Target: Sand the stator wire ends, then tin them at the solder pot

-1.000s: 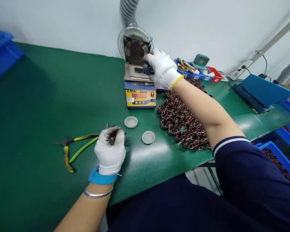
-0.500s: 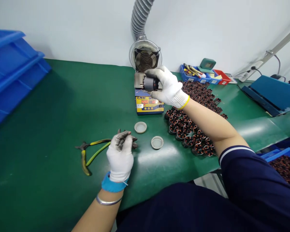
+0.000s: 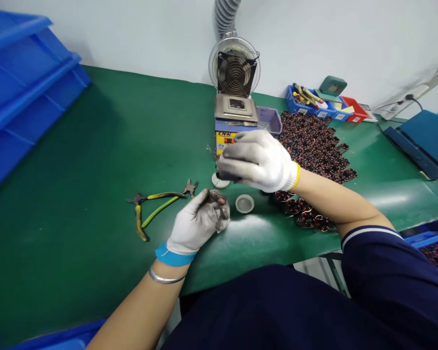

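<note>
My right hand, in a white glove with blackened fingers, is closed above the bench in front of the small heated pot. Its fingers curl around a dark cylindrical motor part, mostly hidden and blurred. My left hand, also gloved and dirty at the fingertips, is turned palm up with fingers loosely bent and apart, and nothing shows in it. Beside it on the right is a small round dish. Another round dish lies just under my right hand, partly covered.
Two pliers, one yellow-handled and one green-handled, lie left of my left hand. Many motor parts with copper windings crowd the right side. Blue bins stand at left; a purple tray sits beside the pot.
My right hand has come down and toward me from the pot with the motor part. My left hand has moved right and turned its palm up. The camera view has shifted.
</note>
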Tool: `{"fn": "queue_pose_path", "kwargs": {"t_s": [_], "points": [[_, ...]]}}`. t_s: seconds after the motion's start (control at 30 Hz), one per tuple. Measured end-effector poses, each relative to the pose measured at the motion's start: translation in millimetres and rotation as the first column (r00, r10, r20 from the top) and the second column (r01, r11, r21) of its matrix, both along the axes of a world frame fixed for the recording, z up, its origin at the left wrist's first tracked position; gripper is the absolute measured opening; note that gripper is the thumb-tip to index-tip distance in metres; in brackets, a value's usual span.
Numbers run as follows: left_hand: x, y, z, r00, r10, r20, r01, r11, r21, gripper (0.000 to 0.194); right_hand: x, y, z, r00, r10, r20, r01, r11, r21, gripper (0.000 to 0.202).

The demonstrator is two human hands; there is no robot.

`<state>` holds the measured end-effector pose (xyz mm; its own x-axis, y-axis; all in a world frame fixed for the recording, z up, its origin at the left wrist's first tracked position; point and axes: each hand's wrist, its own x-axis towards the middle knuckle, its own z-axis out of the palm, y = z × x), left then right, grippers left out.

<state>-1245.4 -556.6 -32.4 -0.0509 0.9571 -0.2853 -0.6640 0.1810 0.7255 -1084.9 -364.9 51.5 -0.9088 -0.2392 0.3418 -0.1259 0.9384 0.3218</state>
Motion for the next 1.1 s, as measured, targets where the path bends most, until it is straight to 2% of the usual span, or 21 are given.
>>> {"fn": "queue_pose_path", "kwargs": {"t_s": [0.1,0.27,0.37,0.43,0.47,0.5,0.53,0.57,0.6,0.63,0.67,0.7,0.73,0.8,0.87,0.93,0.97,1.0,1.03,1.1], "points": [[-0.1,-2.5,2.1,0.991,-0.094,-0.097,0.102,0.992,0.077,0.046,3.5,-13.1,-0.3,0.994,0.081,0.074,-0.085,0.995,0.052,0.039],[4.6,-5.8,0.7,0.96,-0.064,-0.271,0.102,0.986,0.129,0.056,5.8,-18.5,-1.5,0.984,0.079,0.157,-0.083,0.996,0.017,0.038],[5.7,-9.1,-2.2,0.901,0.013,-0.433,0.061,0.986,0.158,0.053,9.8,-24.7,3.6,0.986,0.045,0.159,-0.03,0.995,-0.099,0.044],[4.1,-10.9,-4.8,0.82,0.09,-0.565,0.017,0.983,0.181,0.045,13.1,-34.1,12.6,0.978,-0.068,0.196,0.12,0.956,-0.267,0.054],[2.9,-11.3,-6.4,0.765,0.137,-0.629,-0.012,0.98,0.198,0.04,14.4,-39.4,17.7,0.956,-0.15,0.251,0.24,0.894,-0.378,0.057],[1.7,-11.3,-8.1,0.704,0.187,-0.685,-0.043,0.974,0.221,0.035,15.3,-44.1,22.5,0.912,-0.224,0.344,0.378,0.787,-0.488,0.056],[0.7,-11.1,-10.0,0.644,0.235,-0.729,-0.073,0.966,0.247,0.031,15.8,-47.7,26.2,0.845,-0.268,0.462,0.516,0.636,-0.574,0.051],[0.1,-10.8,-12.1,0.59,0.275,-0.759,-0.099,0.958,0.271,0.027,15.9,-49.7,28.4,0.768,-0.273,0.579,0.633,0.458,-0.624,0.042],[-0.2,-10.3,-14.1,0.538,0.312,-0.783,-0.118,0.948,0.297,0.023,15.7,-50.1,29.1,0.699,-0.243,0.672,0.714,0.285,-0.639,0.035],[-0.2,-9.8,-16.1,0.484,0.35,-0.802,-0.136,0.936,0.326,0.02,15.7,-48.8,28.4,0.659,-0.197,0.726,0.752,0.147,-0.642,0.031],[0.0,-9.4,-17.8,0.433,0.389,-0.813,-0.164,0.921,0.354,0.019,15.9,-46.5,26.9,0.649,-0.163,0.743,0.758,0.052,-0.65,0.029],[-0.1,-8.8,-18.9,0.407,0.423,-0.809,-0.211,0.906,0.368,0.023,16.7,-43.5,25.1,0.661,-0.149,0.735,0.743,-0.007,-0.669,0.028],[-0.6,-8.0,-19.5,0.407,0.451,-0.794,-0.272,0.89,0.366,0.03,17.9,-40.6,23.7,0.683,-0.153,0.714,0.718,-0.04,-0.695,0.025],[-3.4,-5.2,-18.2,0.468,0.48,-0.742,-0.389,0.866,0.315,0.046,21.4,-36.9,23.6,0.719,-0.174,0.673,0.676,-0.049,-0.736,0.021],[-7.6,-0.9,-14.2,0.627,0.419,-0.656,-0.395,0.898,0.196,0.064,25.2,-37.8,27.6,0.729,-0.203,0.654,0.667,-0.004,-0.745,0.019],[-9.7,3.3,-8.8,0.816,0.25,-0.521,-0.262,0.964,0.052,0.075,28.1,-43.2,33.3,0.721,-0.253,0.645,0.684,0.112,-0.72,0.021],[-8.9,4.8,-6.2,0.895,0.14,-0.423,-0.165,0.986,-0.022,0.076,29.0,-47.0,35.8,0.714,-0.291,0.637,0.695,0.185,-0.694,0.025],[-6.7,5.6,-4.1,0.945,0.041,-0.325,-0.07,0.995,-0.077,0.075,29.6,-51.1,37.5,0.706,-0.335,0.624,0.705,0.258,-0.66,0.03],[-3.3,5.7,-2.5,0.966,-0.023,-0.259,-0.004,0.995,-0.103,0.072,30.1,-55.2,38.3,0.699,-0.384,0.603,0.714,0.325,-0.621,0.037],[5.7,4.1,-1.1,0.966,-0.045,-0.255,0.022,0.996,-0.092,0.064,30.8,-62.0,37.4,0.7,-0.448,0.557,0.714,0.452,-0.534,0.051]]}}
